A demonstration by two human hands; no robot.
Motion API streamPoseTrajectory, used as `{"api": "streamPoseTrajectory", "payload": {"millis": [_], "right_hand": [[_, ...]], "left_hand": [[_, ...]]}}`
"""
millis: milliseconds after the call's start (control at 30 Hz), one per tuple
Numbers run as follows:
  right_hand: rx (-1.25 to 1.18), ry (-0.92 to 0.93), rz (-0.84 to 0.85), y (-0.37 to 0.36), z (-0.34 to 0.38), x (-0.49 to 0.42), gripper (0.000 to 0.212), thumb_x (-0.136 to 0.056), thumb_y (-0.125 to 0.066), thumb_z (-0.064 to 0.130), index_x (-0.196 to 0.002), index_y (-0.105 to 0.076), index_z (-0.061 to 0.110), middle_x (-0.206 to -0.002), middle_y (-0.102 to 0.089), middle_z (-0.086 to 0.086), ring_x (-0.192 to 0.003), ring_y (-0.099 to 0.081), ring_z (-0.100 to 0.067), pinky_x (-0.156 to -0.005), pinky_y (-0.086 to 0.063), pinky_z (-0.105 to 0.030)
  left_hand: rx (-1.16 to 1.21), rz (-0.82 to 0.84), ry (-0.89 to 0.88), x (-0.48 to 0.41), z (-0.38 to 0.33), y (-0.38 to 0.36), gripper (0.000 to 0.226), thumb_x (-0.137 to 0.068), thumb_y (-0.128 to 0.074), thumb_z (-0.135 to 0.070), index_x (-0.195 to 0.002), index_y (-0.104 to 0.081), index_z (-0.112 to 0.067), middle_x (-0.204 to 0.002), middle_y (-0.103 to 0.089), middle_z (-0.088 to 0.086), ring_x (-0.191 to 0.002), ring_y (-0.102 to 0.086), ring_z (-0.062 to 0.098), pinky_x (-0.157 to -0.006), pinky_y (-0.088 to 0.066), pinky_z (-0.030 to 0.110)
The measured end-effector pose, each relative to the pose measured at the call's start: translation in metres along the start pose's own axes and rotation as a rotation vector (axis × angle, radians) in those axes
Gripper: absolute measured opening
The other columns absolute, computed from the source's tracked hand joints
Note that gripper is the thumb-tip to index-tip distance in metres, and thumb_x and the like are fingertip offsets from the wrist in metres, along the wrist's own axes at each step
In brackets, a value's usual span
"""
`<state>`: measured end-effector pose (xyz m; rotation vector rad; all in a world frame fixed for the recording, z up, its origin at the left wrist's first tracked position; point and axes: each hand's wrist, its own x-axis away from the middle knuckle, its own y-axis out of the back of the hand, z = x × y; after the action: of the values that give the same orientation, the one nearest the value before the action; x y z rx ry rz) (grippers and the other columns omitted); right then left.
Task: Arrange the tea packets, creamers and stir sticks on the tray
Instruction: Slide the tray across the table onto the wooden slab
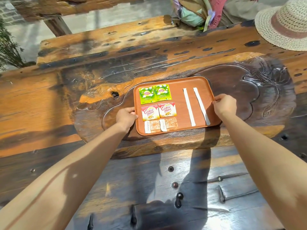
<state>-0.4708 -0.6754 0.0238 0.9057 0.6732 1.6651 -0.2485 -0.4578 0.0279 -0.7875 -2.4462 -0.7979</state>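
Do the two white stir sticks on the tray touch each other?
Apart. The head view shows the left stir stick and the right stir stick lying side by side, with a strip of bare tray between them along their whole length.

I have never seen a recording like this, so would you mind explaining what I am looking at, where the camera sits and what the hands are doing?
There is no machine here: a person works with bare hands, and the single picture comes from a wide-angle camera worn on their head, looking forward and down along both arms. The left hand and right hand each take a grip on a side rim of a reddish-brown tray, which rests on a carved wooden table. On the tray lie two green tea packets, below them two Coffee-mate creamers, then two pale sachets whose print I cannot read. To the right lie two white paper-wrapped stir sticks, side by side. A straw hat sits at the far right.
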Motion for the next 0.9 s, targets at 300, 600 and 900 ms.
{"api": "streamPoseTrajectory", "payload": {"millis": [300, 600, 900], "right_hand": [[0.008, 0.019, 0.013, 0.003, -0.003, -0.006, 0.023, -0.089, -0.054, 0.009, -0.108, -0.065, 0.005, -0.115, -0.064, -0.019, -0.107, -0.058, -0.036, -0.089, -0.047, -0.038], [0.071, 0.064, 0.119, 0.013, 0.000, 0.001, 0.027, -0.090, -0.053, 0.014, -0.113, -0.064, 0.003, -0.117, -0.064, -0.019, -0.112, -0.055, -0.035, -0.095, -0.044, -0.038], [0.158, 0.093, 0.014, 0.008, 0.023, 0.047, 0.041, -0.090, -0.048, 0.021, -0.126, -0.047, 0.001, -0.128, -0.051, -0.025, -0.118, -0.043, -0.042, -0.098, -0.037, -0.045]], "left_hand": [[-0.074, -0.026, -0.049, -0.005, 0.001, -0.007, 0.033, -0.082, -0.058, 0.005, -0.110, -0.067, -0.010, -0.111, -0.070, 0.014, -0.102, -0.065, 0.028, -0.094, -0.052, 0.042], [-0.349, -0.066, -0.179, 0.003, -0.001, -0.006, 0.040, -0.082, -0.062, -0.006, -0.122, -0.058, -0.011, -0.118, -0.066, 0.010, -0.108, -0.061, 0.026, -0.093, -0.047, 0.033], [-0.446, -0.064, -0.326, 0.021, 0.015, 0.018, 0.041, -0.089, -0.051, -0.017, -0.129, -0.052, -0.011, -0.132, -0.056, 0.012, -0.115, -0.057, 0.024, -0.100, -0.037, 0.025]]}}
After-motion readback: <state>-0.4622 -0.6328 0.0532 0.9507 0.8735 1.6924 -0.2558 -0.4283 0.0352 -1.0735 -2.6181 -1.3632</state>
